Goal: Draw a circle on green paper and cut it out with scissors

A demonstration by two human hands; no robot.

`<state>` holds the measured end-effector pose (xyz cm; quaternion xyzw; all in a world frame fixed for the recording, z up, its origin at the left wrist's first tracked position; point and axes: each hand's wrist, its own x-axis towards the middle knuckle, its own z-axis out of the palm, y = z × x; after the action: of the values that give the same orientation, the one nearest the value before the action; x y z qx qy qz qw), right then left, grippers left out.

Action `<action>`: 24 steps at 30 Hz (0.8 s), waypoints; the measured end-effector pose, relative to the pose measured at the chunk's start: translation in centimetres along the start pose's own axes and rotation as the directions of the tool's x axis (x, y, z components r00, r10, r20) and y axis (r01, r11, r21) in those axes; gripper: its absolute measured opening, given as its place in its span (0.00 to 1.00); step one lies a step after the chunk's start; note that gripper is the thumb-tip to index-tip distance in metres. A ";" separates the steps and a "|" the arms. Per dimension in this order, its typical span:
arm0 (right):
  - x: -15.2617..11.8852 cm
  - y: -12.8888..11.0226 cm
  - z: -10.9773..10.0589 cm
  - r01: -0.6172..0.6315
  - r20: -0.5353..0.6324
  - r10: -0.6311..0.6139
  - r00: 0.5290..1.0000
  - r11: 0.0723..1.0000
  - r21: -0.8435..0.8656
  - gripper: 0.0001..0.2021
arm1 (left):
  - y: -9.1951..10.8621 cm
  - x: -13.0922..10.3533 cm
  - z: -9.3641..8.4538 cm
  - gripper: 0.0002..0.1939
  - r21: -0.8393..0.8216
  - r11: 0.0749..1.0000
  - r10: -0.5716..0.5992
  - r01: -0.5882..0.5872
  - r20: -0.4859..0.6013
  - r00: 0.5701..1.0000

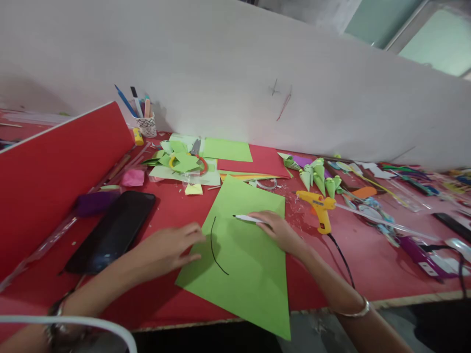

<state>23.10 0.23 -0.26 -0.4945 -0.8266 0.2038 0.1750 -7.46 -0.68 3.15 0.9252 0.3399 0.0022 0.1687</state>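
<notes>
A sheet of bright green paper [253, 264] lies at an angle on the red table, its lower corner hanging past the front edge. One curved black line [212, 245] runs down its left part. My right hand [274, 228] grips a white marker [247, 218], its black tip pointing left just over the sheet, right of the line. My left hand [180, 245] is by the sheet's left edge, fingers apart and holding nothing. Whether its fingertips touch the paper I cannot tell.
A black phone [112, 233] lies left, beside a red upright panel [69, 171]. A yellow glue gun [318, 208] with a cord stands right of the sheet. Behind are green paper cones [318, 176], scissors [196, 149] among scraps, red paper [257, 164] and a pen cup [147, 125].
</notes>
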 end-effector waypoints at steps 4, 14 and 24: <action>0.9 0.1 -0.4 0.026 -0.004 -0.025 1.000 0.998 0.063 0.15 | -2.9 2.7 -0.4 0.28 0.091 0.996 -0.015 0.020 -0.057 0.998; 2.1 -1.6 0.5 0.145 0.059 -0.158 0.986 0.972 0.187 0.13 | -4.7 4.8 0.5 0.39 0.120 0.988 0.090 -0.095 0.052 0.995; 2.7 -2.0 0.7 0.173 0.137 -0.205 0.969 0.962 0.212 0.12 | -3.9 4.0 0.7 0.39 0.127 0.991 0.030 -0.030 0.000 1.000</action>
<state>20.02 1.70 0.38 -0.3756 -0.8569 0.3060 0.1763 -6.73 4.39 0.79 0.9390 0.3257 -0.0160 0.1093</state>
